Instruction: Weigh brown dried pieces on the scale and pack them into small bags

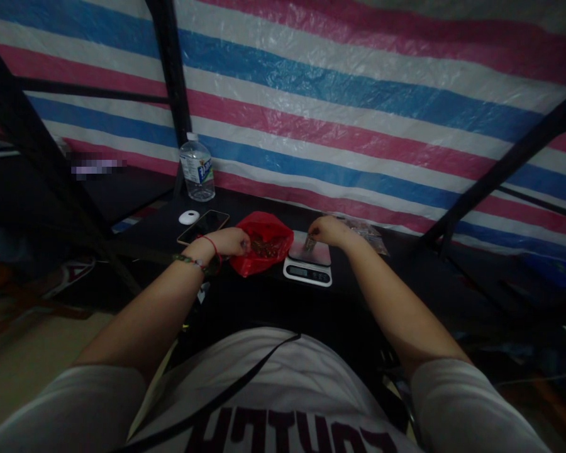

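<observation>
My left hand (231, 241) is closed at the left rim of a red plastic bag (245, 267). A small pale glint shows at its fingertips, too small to name. Inside the opened bag lie many small brownish pieces (266, 246), their kind unclear. My right hand (329, 230) pinches a small clear packet (309, 243) above the metal plate of a white digital kitchen scale (307, 275). Whether the packet rests on the plate I cannot tell. The scale stands just right of the bag, its display facing me.
Behind my right hand lie clear plastic packets (365, 234). A phone (204, 226), a white oval object (189, 218) and a clear plastic bottle (197, 168) stand or lie at the left of the black table. Dark metal posts (170, 75) and a striped plastic sheet (334, 107) close off the back.
</observation>
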`<state>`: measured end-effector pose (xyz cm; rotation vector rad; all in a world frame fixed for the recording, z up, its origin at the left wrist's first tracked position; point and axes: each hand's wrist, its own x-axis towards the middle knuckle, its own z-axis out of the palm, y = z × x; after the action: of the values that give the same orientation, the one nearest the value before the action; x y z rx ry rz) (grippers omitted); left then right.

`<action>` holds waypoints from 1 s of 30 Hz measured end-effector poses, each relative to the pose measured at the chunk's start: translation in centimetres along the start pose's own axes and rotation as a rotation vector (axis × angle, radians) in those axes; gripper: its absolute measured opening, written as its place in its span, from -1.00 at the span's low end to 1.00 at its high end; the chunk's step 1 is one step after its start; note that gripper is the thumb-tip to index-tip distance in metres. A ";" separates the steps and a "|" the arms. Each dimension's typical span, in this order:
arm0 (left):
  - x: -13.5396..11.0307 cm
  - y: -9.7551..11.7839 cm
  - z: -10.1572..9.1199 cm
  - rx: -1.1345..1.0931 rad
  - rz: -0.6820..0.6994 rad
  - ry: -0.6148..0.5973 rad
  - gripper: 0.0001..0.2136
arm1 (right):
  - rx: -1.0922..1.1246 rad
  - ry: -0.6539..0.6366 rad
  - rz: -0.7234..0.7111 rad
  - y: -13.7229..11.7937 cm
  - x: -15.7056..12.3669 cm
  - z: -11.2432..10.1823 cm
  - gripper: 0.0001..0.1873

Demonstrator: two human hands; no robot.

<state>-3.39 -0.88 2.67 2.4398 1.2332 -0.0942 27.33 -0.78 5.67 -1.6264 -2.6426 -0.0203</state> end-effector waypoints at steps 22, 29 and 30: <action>0.6 -0.3 0.3 0.060 -0.083 0.050 -0.77 | 0.323 0.063 -0.246 -8.3 2.5 0.8 -0.58; 0.3 -0.7 0.1 0.063 -0.039 0.015 -0.76 | 0.145 -0.175 -0.152 -10.6 7.6 4.3 -0.56; 0.3 -0.8 0.1 0.059 -0.038 0.013 -0.76 | 0.131 -0.145 -0.128 -10.3 8.1 4.5 -0.55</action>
<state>-3.87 -0.28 2.28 2.4716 1.3003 -0.1272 14.38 1.96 1.56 -1.4701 -2.7828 0.2707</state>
